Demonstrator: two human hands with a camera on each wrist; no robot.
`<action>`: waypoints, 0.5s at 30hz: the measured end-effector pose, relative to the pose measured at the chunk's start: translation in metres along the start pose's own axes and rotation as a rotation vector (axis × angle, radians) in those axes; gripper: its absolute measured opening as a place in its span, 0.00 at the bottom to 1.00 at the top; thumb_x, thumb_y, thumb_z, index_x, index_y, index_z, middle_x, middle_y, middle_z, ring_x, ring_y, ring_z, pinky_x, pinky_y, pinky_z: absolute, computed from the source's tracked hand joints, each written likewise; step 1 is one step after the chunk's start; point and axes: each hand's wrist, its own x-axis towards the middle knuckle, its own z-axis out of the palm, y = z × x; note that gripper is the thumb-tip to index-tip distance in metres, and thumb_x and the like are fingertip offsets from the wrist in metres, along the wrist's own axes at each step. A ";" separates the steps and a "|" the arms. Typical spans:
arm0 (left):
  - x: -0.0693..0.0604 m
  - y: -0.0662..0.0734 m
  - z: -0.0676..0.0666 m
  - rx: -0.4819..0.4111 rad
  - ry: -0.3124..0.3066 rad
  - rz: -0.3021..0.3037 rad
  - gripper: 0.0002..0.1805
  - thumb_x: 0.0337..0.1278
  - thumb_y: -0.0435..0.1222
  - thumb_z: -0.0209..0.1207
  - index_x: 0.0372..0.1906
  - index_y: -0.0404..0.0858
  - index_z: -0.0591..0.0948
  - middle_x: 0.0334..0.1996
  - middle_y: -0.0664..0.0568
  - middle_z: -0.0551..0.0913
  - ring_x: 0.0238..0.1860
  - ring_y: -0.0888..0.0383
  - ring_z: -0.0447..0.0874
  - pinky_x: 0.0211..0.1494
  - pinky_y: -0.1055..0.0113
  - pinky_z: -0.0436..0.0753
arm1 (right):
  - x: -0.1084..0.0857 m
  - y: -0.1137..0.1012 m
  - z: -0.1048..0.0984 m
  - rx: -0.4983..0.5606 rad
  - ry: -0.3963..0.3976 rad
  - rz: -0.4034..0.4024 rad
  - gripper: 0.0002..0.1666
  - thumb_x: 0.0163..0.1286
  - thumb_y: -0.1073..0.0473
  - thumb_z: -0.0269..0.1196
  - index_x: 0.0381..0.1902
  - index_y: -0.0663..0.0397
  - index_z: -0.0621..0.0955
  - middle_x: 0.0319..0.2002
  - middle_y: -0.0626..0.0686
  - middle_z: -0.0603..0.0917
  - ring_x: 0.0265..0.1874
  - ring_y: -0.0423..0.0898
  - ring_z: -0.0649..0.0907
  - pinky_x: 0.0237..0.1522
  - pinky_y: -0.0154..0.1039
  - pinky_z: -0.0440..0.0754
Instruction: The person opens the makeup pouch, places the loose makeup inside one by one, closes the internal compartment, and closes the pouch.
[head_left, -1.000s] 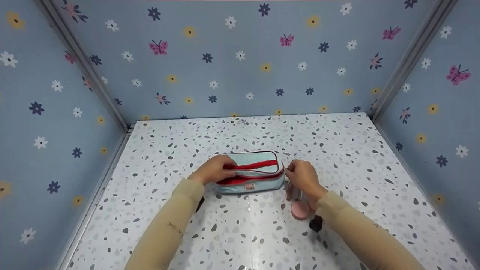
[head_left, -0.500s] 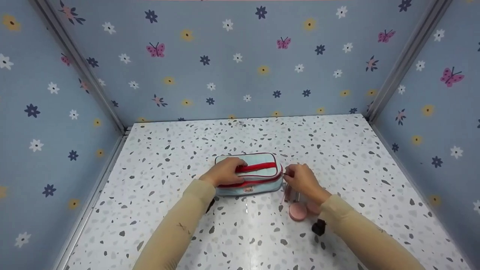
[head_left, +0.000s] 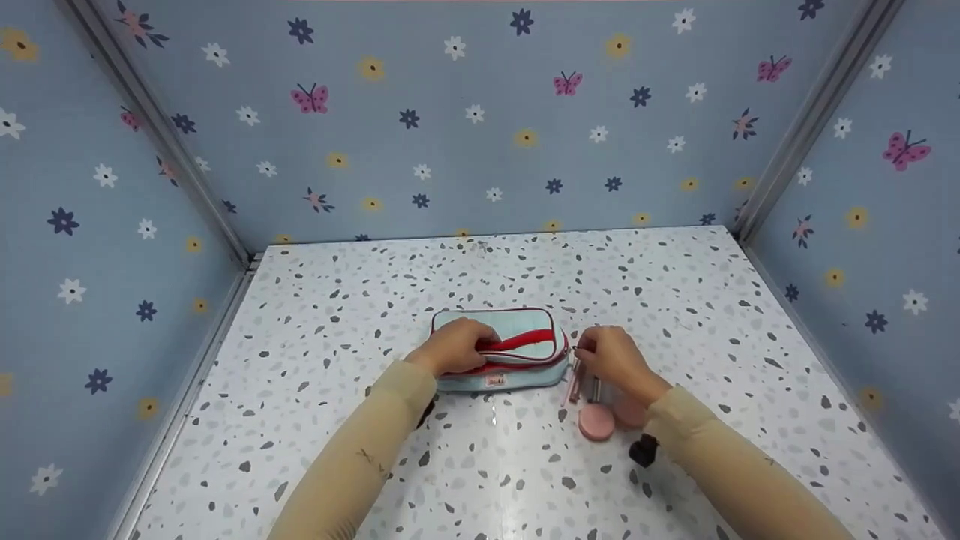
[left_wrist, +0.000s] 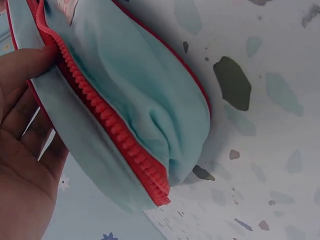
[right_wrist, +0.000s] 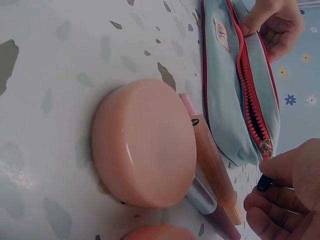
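Blue floral walls (head_left: pixel 450 142) enclose a white speckled surface (head_left: pixel 337 300). Near its middle sits a pale-blue pouch (head_left: pixel 517 376) with red trim, its front zip gaping. The person's left grip (head_left: pixel 459 347) pinches the lid's edge, thumb at the red zip tape. The right grip (head_left: pixel 613 356) is at the pouch's right end. Near it lie two round pink cases (head_left: pixel 596 421) and slim tubes (right_wrist: pixel 212 160). Smallest item: a black pull tab (right_wrist: pixel 264 183), grasped between the right thumb and fingers.
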 end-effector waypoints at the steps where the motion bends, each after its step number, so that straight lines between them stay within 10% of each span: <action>1: 0.000 -0.001 0.001 -0.009 0.000 0.001 0.18 0.66 0.27 0.66 0.58 0.41 0.91 0.53 0.50 0.92 0.57 0.50 0.87 0.70 0.51 0.83 | 0.001 0.000 0.000 -0.006 -0.004 0.006 0.05 0.72 0.65 0.70 0.34 0.56 0.89 0.29 0.52 0.88 0.29 0.46 0.83 0.35 0.41 0.83; 15: -0.002 0.000 0.007 0.001 0.015 0.057 0.16 0.71 0.29 0.63 0.58 0.40 0.92 0.55 0.50 0.93 0.60 0.49 0.89 0.72 0.51 0.83 | 0.015 0.005 -0.005 -0.004 0.017 0.031 0.05 0.75 0.63 0.69 0.36 0.57 0.90 0.33 0.55 0.89 0.28 0.46 0.85 0.32 0.40 0.84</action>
